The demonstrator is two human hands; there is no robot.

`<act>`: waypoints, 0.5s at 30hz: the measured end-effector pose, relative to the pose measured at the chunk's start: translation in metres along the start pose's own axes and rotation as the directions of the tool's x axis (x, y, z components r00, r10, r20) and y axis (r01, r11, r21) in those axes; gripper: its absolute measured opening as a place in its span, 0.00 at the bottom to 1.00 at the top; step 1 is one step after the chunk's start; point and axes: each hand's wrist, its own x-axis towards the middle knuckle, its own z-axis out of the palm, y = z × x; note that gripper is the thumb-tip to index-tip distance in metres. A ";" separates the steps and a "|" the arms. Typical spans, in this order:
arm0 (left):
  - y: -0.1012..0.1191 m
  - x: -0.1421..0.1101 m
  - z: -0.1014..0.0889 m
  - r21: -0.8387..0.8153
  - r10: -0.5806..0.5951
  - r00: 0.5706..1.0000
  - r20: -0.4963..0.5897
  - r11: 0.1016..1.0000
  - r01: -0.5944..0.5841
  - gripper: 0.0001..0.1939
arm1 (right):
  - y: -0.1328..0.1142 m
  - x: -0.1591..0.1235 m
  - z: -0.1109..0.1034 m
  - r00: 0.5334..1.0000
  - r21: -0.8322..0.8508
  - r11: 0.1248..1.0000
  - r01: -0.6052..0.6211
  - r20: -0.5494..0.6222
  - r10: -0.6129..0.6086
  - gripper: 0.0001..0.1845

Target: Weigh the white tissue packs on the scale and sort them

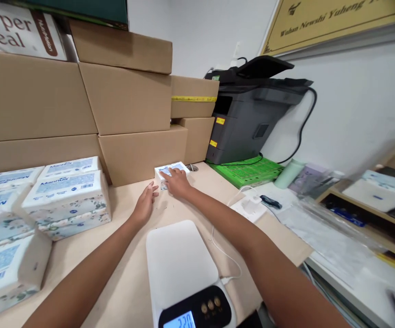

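Note:
A white-and-blue pack of tissues [183, 166] sits at the back of the table, against a cardboard box. My right hand [177, 182] lies on its top and near edge, fingers spread, not wrapped round it. Just left of the pack is my left hand [144, 204], its fingers apart and holding nothing. Between my forearms, nearer to me, a white digital scale [182, 259] has a bare platform and a lit display that seems to read 220. Several more tissue packs [69, 193] are stacked at the left.
Cardboard boxes [132, 98] are piled along the back. A dark printer [248, 118] stands at the back right beside a green board [243, 171]. A white power strip [248, 207] and cable lie right of the scale. Farther right is an open shelf [371, 218].

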 end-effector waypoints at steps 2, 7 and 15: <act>0.000 0.000 0.000 0.003 0.004 1.000 0.002 1.000 -0.004 0.37 | 0.000 0.001 0.002 1.000 0.013 1.000 -0.014 -0.005 0.014 0.34; -0.001 0.001 0.000 0.005 0.015 1.000 0.001 1.000 -0.015 0.41 | 0.000 0.002 0.003 0.999 0.039 0.999 -0.033 0.003 0.033 0.34; 0.001 0.002 -0.001 -0.014 0.026 1.000 0.000 1.000 -0.026 0.42 | 0.000 0.002 -0.004 0.998 0.082 0.995 -0.061 0.037 0.058 0.34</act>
